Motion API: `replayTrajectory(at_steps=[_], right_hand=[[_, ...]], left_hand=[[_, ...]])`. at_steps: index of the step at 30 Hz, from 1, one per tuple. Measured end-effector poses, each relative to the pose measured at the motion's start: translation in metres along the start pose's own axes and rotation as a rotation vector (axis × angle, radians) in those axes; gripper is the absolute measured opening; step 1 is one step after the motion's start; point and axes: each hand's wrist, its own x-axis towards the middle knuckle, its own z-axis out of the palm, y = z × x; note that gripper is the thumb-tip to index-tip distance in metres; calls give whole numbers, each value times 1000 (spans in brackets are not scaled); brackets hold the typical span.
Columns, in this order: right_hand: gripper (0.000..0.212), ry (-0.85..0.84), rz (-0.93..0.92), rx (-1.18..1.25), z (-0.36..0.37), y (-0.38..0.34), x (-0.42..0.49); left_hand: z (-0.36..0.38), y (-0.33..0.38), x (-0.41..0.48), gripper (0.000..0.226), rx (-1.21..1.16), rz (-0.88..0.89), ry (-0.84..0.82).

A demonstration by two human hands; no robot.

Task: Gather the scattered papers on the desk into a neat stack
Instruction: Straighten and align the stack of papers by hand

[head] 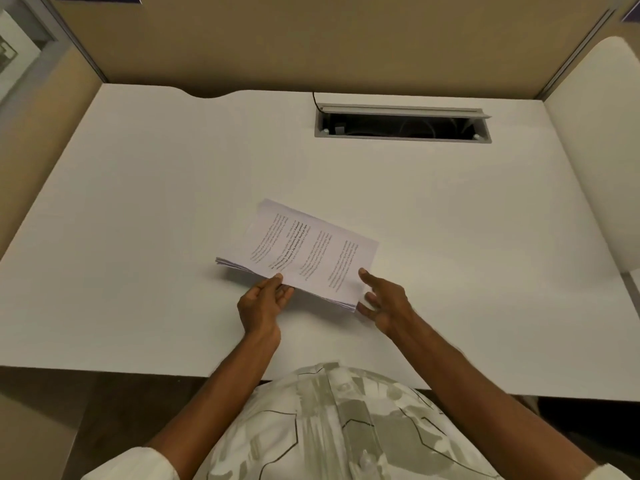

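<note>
Left hand [264, 303] pinches the paper stack [304, 252] at its near-left edge, long axis running left-right; right hand [382, 299], fingers spread, seemingly just touches its right corner.

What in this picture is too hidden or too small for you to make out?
All from the head view:
- Print on the top sheet of the paper stack: too small and blurred to read.
- Number of sheets: only the fanned edges show.
- Left hand fingers: tucked under the stack.
- Inside the cable slot: too dark.
- Right hand: fingers spread at the stack's corner; contact is unclear.
</note>
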Motion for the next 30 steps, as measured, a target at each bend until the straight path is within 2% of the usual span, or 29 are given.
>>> replayTrajectory(at_steps=[2,7,11,14,17,20,22,24,27,30], right_hand=[[22,-42,30,58,1,-2,-5],[38,-17,47,8,2,-2,-4],[23,-28,-94,-128,-5,-7,-3],[23,-41,-224,-213,-15,-17,-5],[22,-46,-350,-281,-23,-23,-10],[22,-15,-479,-355,-28,-24,-14],[23,22,-560,-401,-28,-22,-17],[25,46,-637,-382,-28,-20,-19],[27,36,-742,-243,-28,-23,-23],[21,59,-853,-169,-26,-30,-27]], left_hand=[[1,-2,-3,7,-5,-11,-1],[-2,-12,-10,8,-6,-111,-36],[-14,-7,2,16,-57,-278,-127],[-25,16,33,17,-79,-266,-153],[-34,50,63,29,66,-240,-253],[-35,76,77,39,441,-210,-464],[-28,83,76,45,717,-139,-565],[-16,82,69,46,868,36,-548],[0,75,53,39,896,326,-487],[7,68,35,33,863,532,-438]])
